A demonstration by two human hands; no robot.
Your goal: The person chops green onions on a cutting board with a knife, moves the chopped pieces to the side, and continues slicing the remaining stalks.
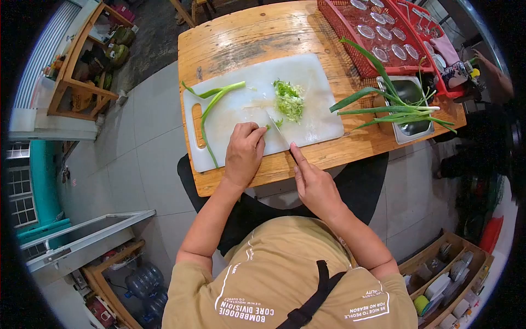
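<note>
On a white cutting board (230, 123) my left hand (245, 152) is closed, fingers curled over a short piece of green onion (268, 127) whose end peeks out at the fingertips. My right hand (319, 189) grips a knife (275, 123) by its dark handle, index finger stretched along it. The blade lies just right of the left fingertips, beside a few cut bits. Farther up the board is a pile of chopped green onion (289, 101). A whole green onion stalk (211, 104) lies bent near the board's handle slot.
The board rests on a wooden table (235, 41). At right, more green onions (402, 112) lie across a metal pan (406, 90) at the table edge. Behind it stands a red plastic crate (350, 44) with upturned glasses. A person's hand (493, 71) shows at far right.
</note>
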